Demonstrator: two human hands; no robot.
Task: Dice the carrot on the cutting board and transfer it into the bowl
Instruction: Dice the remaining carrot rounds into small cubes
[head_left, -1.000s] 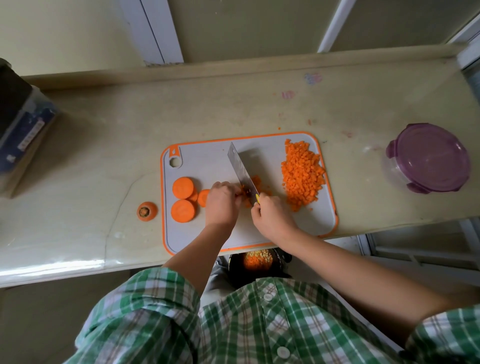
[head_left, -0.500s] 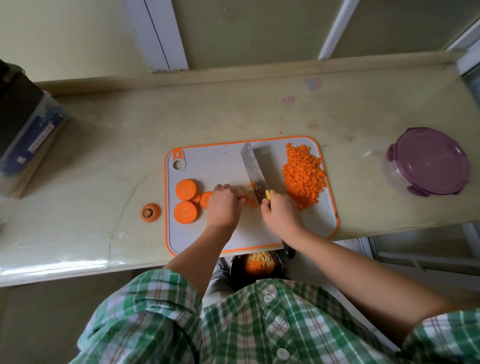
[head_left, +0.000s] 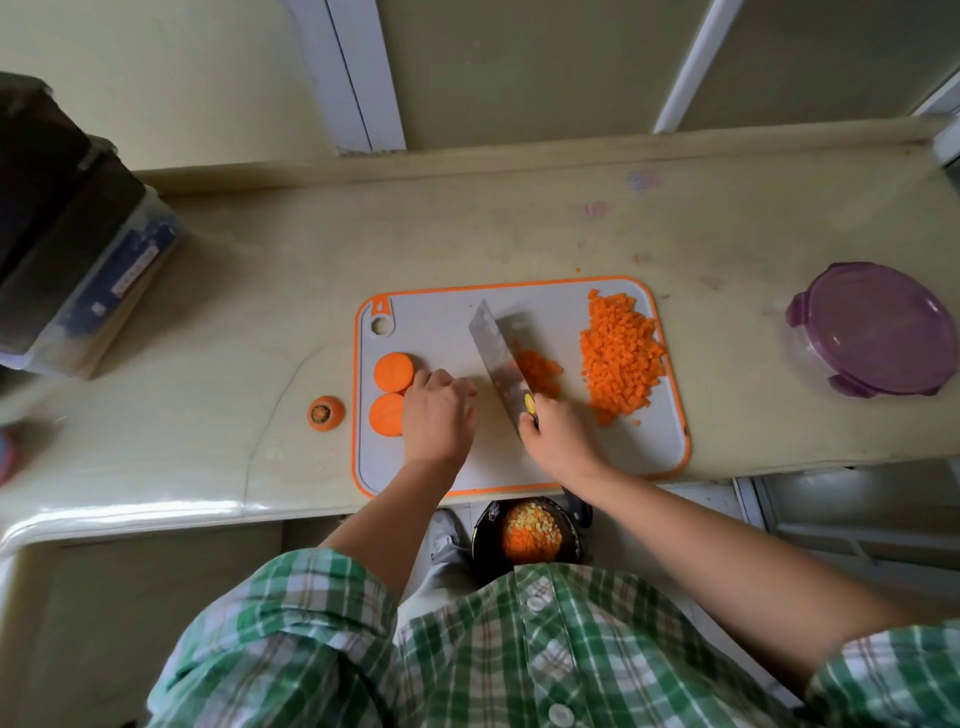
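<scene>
Through the head camera I saw the right hand (head_left: 558, 439) wrapped round the handle of a cleaver (head_left: 498, 353), with a small yellow dot (head_left: 529, 402) showing just above the thumb. If the dot carried a mark, it was too small for me to read. The blade lay slanted across the middle of the grey, orange-rimmed cutting board (head_left: 447, 322), its tip pointing away from the person.

Just right of the blade was a small heap of diced carrot (head_left: 537, 371). A much larger pile of dice (head_left: 621, 353) sat at the board's right side.

The left hand (head_left: 439, 415) rested palm down on the board with its fingers loosely bent. It overlapped the edge of the near carrot round (head_left: 385, 414), and a second round (head_left: 394, 371) lay touching that one on its far side. I could not tell whether the hand held anything beneath it.

A carrot top (head_left: 325, 413) stood on the counter (head_left: 260, 291) just left of the board.

Below the counter's front edge, between the arms, a dark bowl (head_left: 480, 525) held orange and pale yellow dice.

Well to the right was a purple-lidded container (head_left: 872, 327). At far left a box (head_left: 104, 275) carried a blue label with writing too blurred to read.
</scene>
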